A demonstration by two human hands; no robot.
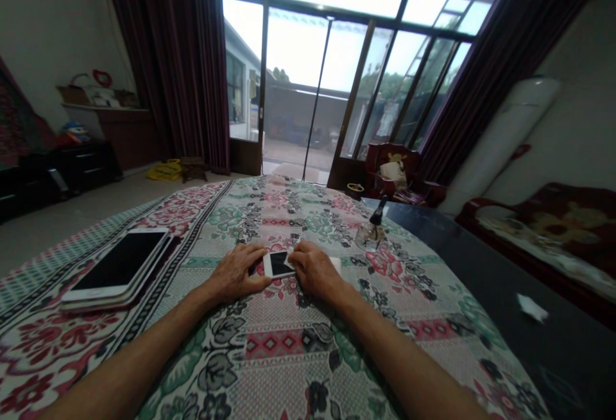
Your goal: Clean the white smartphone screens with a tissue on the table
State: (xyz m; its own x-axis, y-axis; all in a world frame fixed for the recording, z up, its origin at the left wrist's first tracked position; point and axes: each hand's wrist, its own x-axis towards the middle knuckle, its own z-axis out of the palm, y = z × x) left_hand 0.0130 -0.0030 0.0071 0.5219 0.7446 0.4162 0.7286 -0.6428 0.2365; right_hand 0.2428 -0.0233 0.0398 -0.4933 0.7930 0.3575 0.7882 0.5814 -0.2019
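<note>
A white smartphone (279, 265) with a dark screen lies flat on the patterned tablecloth (283, 311). My left hand (238, 272) grips its left end, fingers at the far edge and thumb at the near edge. Over its right end, my right hand (315, 269) pinches what looks like a small white tissue (290, 256) against the screen. A white object (335, 265) shows partly behind my right hand; its kind is hidden. Left of my hands sits a stack of tablets (120, 265), a white-framed one with a black screen on top.
A clear glass bottle (369, 236) with a black-handled brush (379, 210) stands beyond my right hand. Crumpled white paper (532, 308) lies on the dark tabletop (505, 279) at right. Past the table are wooden seats (397, 173), a yellow bag (164, 170) and glass doors.
</note>
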